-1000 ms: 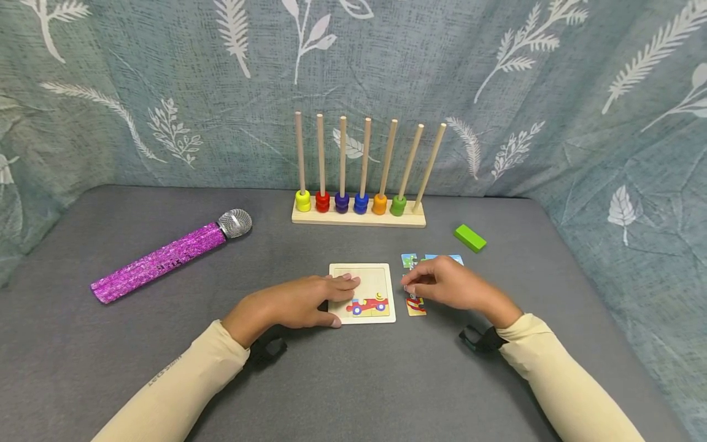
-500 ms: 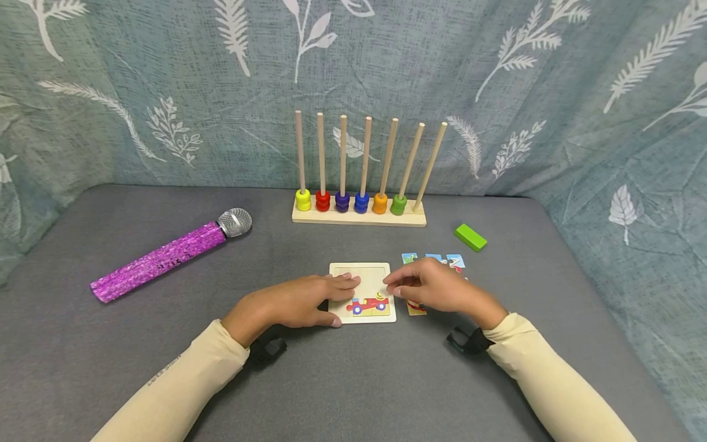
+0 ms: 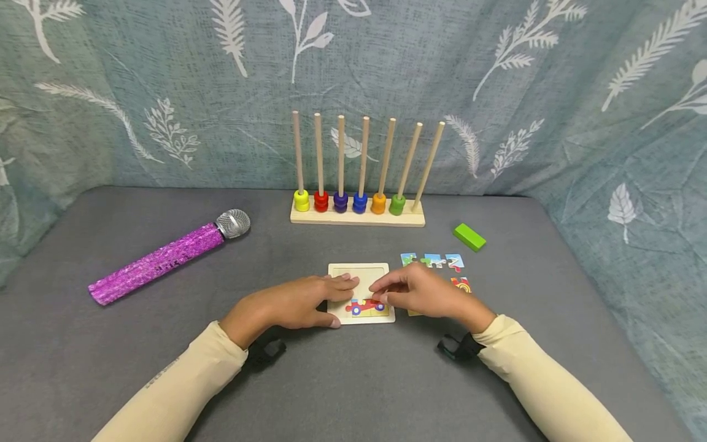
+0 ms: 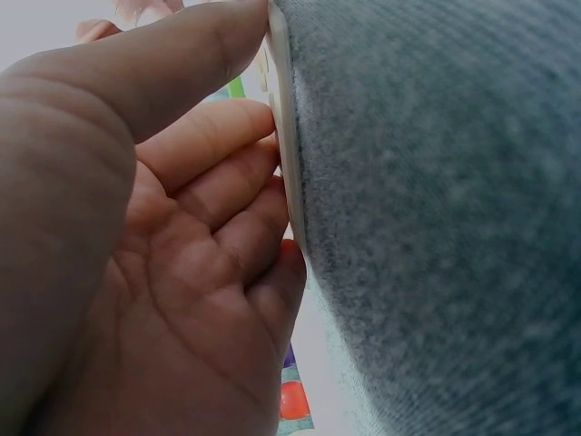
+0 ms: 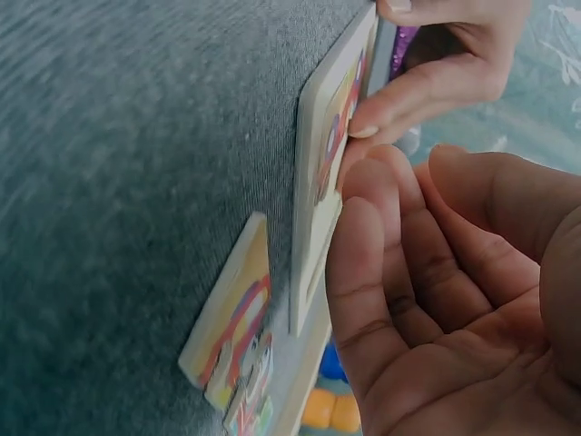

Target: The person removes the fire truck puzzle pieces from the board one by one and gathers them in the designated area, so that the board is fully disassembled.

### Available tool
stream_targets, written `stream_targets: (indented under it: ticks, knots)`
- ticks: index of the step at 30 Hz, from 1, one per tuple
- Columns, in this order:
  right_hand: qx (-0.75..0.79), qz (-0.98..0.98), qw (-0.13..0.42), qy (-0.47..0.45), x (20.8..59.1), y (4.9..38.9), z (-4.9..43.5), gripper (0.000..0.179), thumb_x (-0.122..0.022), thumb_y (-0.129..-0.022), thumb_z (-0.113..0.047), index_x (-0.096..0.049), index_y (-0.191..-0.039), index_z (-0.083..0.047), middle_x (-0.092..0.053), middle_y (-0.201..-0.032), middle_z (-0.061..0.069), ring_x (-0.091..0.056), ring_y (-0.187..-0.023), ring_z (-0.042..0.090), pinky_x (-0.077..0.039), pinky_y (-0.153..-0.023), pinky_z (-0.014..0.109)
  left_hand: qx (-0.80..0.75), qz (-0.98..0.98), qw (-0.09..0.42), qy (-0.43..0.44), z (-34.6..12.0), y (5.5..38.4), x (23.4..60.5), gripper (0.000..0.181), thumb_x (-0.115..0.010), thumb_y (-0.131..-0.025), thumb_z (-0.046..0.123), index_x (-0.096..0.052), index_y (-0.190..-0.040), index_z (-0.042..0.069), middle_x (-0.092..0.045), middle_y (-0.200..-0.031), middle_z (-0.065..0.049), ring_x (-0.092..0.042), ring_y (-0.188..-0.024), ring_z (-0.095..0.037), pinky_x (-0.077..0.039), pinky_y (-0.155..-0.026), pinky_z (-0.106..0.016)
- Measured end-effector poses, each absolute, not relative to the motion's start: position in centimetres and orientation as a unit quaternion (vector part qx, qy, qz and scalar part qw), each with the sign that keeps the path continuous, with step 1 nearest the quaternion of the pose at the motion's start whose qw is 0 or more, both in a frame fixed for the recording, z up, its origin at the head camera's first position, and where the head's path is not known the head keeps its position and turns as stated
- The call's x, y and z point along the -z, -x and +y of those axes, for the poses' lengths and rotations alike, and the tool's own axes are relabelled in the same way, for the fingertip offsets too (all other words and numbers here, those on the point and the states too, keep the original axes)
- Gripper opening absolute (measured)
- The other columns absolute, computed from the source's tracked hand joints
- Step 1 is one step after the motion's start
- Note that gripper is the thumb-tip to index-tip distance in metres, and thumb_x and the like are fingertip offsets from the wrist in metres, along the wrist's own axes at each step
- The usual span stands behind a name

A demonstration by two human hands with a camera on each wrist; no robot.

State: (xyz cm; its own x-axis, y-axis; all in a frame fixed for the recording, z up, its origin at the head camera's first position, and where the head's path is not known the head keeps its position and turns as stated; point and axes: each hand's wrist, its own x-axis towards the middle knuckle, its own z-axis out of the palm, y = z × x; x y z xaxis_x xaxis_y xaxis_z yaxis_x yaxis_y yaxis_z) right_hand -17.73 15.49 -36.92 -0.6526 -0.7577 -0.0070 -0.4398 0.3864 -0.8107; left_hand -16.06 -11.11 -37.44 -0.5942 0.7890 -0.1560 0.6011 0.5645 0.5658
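A small wooden puzzle board [image 3: 358, 268] lies mid-table with a red car picture [image 3: 361, 309] along its lower edge. My left hand [image 3: 301, 302] rests on the board's left side, fingertips on its face and thumb at the near edge. The right hand [image 3: 422, 293] is over the board's right part, index finger and thumb bent close together above the car. Any puzzle piece between these fingertips is hidden; none shows in the right wrist view. Several loose pieces lie right of the board, including a blue one [image 3: 455, 261], a red-and-yellow one [image 3: 461, 284] and a yellowish one [image 5: 238, 309].
Behind the board stands a wooden rack [image 3: 358, 218] of upright pegs with coloured beads. A green block [image 3: 469, 237] lies at the back right. On the left is a microphone [image 3: 166, 255] with a glittery purple handle. A patterned cloth [image 3: 221, 123] hangs behind the table.
The right hand has moved left from the loose pieces onto the board, uncovering some of those pieces and covering part of the car picture. My left hand has stayed in place.
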Motion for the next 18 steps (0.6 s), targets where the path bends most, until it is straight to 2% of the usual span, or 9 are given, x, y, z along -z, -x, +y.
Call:
stream_targets:
  ticks: [6, 11, 18]
  knots:
    - [0.411, 0.812, 0.204, 0.361, 37.20, 17.80, 14.87, 0.022, -0.062, -0.092, 0.000, -0.071, -0.112, 0.002, -0.073, -0.101, 0.004, -0.061, -0.077, 0.004, -0.046, -0.061, 0.022, -0.239, 0.859, 0.198, -0.408, -11.16, 16.09, 37.29, 0.061, -0.070, -0.091, 0.018, -0.046, -0.143, -0.001, -0.031, -0.155, -0.013, -0.026, -0.143, -0.029, -0.026, -0.111, -0.049]
    - [0.412, 0.811, 0.214, 0.356, 37.43, 17.79, 14.72, 0.023, -0.062, -0.093, -0.002, -0.070, -0.114, 0.001, -0.072, -0.105, 0.004, -0.064, -0.087, 0.006, -0.050, -0.071, 0.023, -0.241, 0.857, 0.197, -0.411, -11.18, 16.12, 37.28, 0.060, -0.070, -0.091, 0.018, -0.047, -0.142, -0.001, -0.031, -0.155, -0.013, -0.026, -0.143, -0.029, -0.027, -0.111, -0.049]
    - [0.407, 0.811, 0.212, 0.362, 37.31, 17.85, 14.78, 0.023, -0.063, -0.092, -0.002, -0.071, -0.113, 0.000, -0.071, -0.106, 0.005, -0.060, -0.083, 0.006, -0.048, -0.070, 0.024, -0.237, 0.858, 0.197, -0.411, -11.22, 16.13, 37.34, 0.060, -0.070, -0.091, 0.019, -0.046, -0.143, -0.001, -0.031, -0.155, -0.013, -0.025, -0.143, -0.029, -0.027, -0.111, -0.049]
